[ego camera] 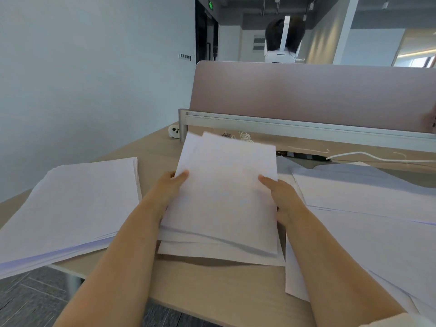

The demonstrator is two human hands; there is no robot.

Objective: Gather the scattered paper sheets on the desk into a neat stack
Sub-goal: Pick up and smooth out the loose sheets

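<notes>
Left hand [168,185] and right hand [282,197] hold a paper bundle [224,197] between them, fingers clamped on its edges above the surface [212,291].

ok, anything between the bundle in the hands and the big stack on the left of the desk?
Nothing visible. The left hand and right hand hold the bundle by its sides; between it and the left stack lies only bare desk.

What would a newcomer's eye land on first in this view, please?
Probably the bundle of sheets at centre, held up off the desk by the left hand and right hand. Next, the thick paper stack at left and loose sheets at right.
</notes>
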